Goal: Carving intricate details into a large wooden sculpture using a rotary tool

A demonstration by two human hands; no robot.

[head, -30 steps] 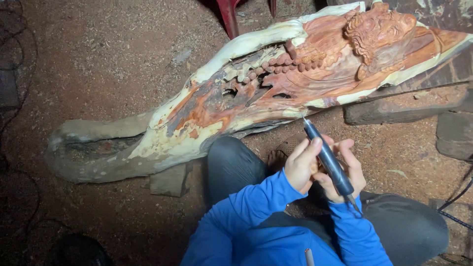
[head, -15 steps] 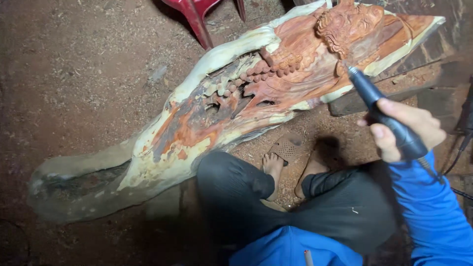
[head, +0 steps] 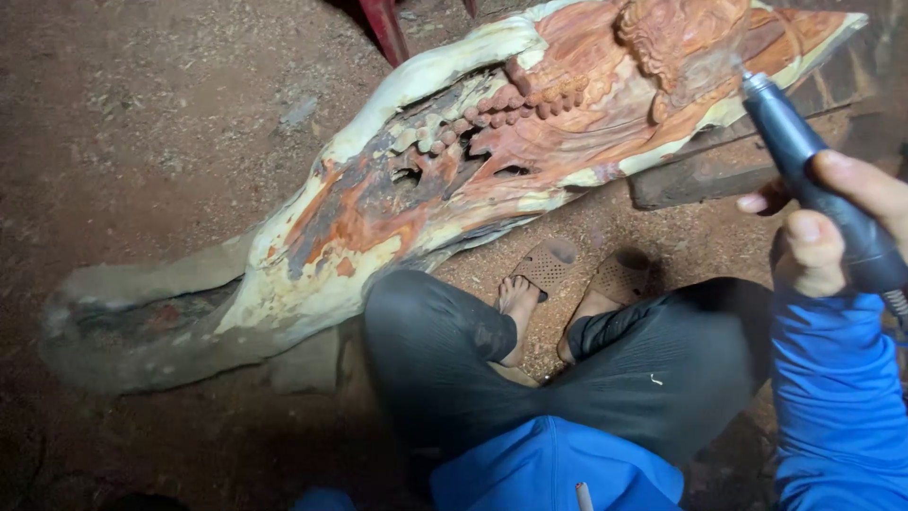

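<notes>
Most of the upper end of the wood carving (head: 530, 142) on the dirt floor (head: 142, 95) already has fine relief; the pale lower trunk looks rough. Right hand (head: 832, 222) fingers are wrapped around the rotary tool (head: 813, 180), tip beside the carving. Left hand's out of sight.

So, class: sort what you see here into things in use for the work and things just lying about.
In use: right hand, rotary tool, wood carving.
Lying about: sandals, red chair leg, wooden block beside the carving.
</notes>
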